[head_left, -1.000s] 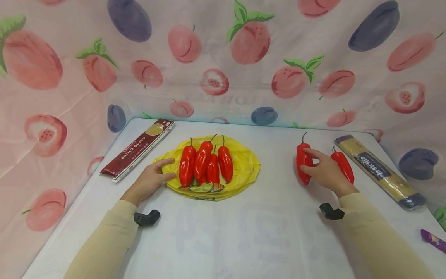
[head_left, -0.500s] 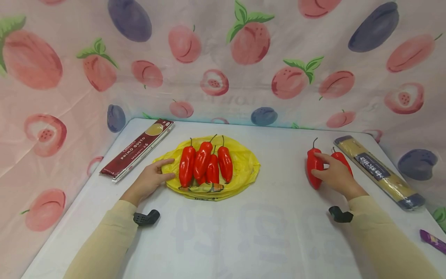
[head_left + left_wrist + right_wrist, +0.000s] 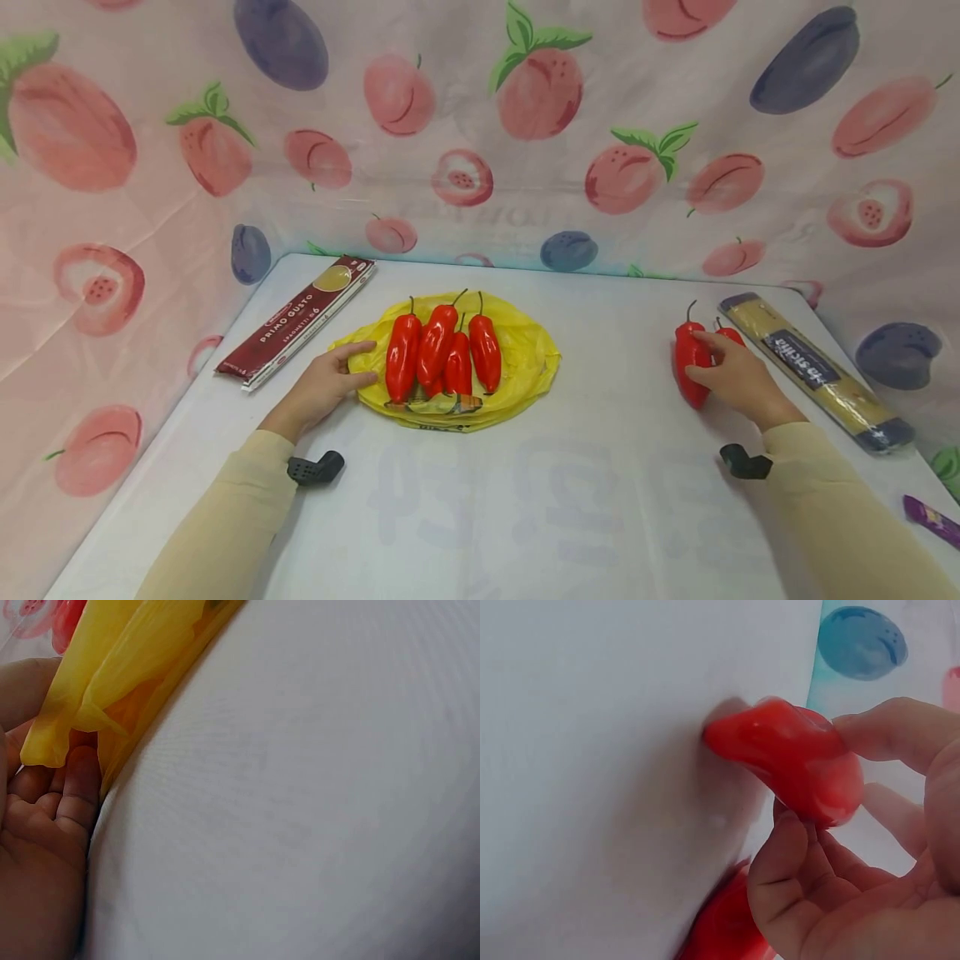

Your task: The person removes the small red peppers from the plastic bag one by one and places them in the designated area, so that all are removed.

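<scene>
In the head view, several shiny red peppers point(image 3: 435, 346) with dark stems lie together on a flattened yellow plastic bag point(image 3: 531, 354). At the bag's left edge, my left hand point(image 3: 326, 387) holds the thin plastic; the left wrist view has the bag's edge point(image 3: 142, 667) between thumb and fingers. On the right side, my right hand point(image 3: 738, 379) pinches another red pepper point(image 3: 688, 358) between thumb and fingers, its stem pointing away from me. The right wrist view shows this pepper point(image 3: 795, 754) from its tip end. A further red pepper point(image 3: 730, 334) lies behind the right hand, mostly hidden.
A dark red spaghetti pack point(image 3: 296, 325) lies slanted at the back left of the white table point(image 3: 480, 517). On the right lies a clear pasta pack point(image 3: 813, 367) with a blue label. A small purple wrapper point(image 3: 930, 518) sits at the right edge. Fruit-printed cloth walls surround the table.
The right hand has moved right and slightly toward me with its pepper, now right beside the further pepper, covering more of it. The left hand and bag have stayed still.
</scene>
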Tool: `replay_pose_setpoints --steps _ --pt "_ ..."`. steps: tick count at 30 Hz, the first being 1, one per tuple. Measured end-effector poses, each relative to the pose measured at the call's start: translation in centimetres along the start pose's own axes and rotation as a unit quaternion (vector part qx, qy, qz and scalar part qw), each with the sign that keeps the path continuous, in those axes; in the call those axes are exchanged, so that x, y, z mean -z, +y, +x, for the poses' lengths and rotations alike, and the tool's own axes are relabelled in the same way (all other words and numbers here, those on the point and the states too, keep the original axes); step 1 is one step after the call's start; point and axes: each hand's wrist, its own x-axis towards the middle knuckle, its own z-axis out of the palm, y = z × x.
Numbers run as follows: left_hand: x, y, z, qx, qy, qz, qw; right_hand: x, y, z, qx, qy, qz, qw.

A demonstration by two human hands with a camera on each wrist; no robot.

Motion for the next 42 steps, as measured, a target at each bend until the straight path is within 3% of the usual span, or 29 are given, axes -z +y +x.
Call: replay_pose_setpoints --steps 17,42 --pt "0.0 -0.2 0.3 0.006 0.000 -0.005 1.0000 0.4 1.0 0.0 -0.024 0.002 -0.007 0.9997" --pt "0.1 -0.2 0.1 -0.005 -0.003 -0.004 1.0000 0.3 0.7 0.3 -0.012 0.007 -0.025 0.9996"
